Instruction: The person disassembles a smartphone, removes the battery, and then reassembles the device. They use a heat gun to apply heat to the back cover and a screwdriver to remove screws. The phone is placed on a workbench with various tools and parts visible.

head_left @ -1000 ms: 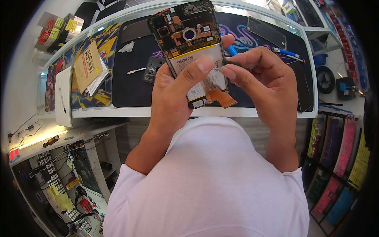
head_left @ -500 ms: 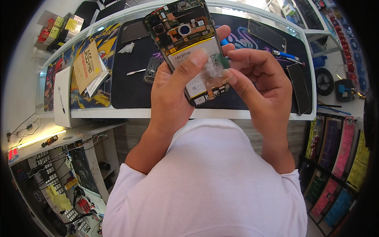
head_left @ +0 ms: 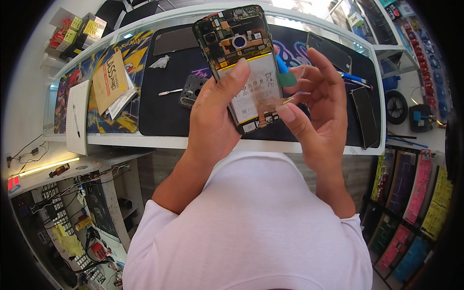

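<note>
My left hand is closed around an opened smartphone, tilted above the mat, its thumb across the upper part of the battery. The back cover is off, so the circuit board and a white battery with yellow edges show. A green pull tab sticks out from the battery's right side. Near the lower end, a thin brownish flex cable stands partly loose. My right hand is open beside it, fingers spread and thumb tip next to the cable's free end.
A black mat covers the counter. On it lie a dark phone frame piece, a small metal tool, a blue screwdriver and dark phone panels. Left are a notepad with a pen and a brown envelope.
The phone has shifted slightly right and down. My right fingers have opened away from the phone's edge, leaving the green tab and the cable's end more exposed.
</note>
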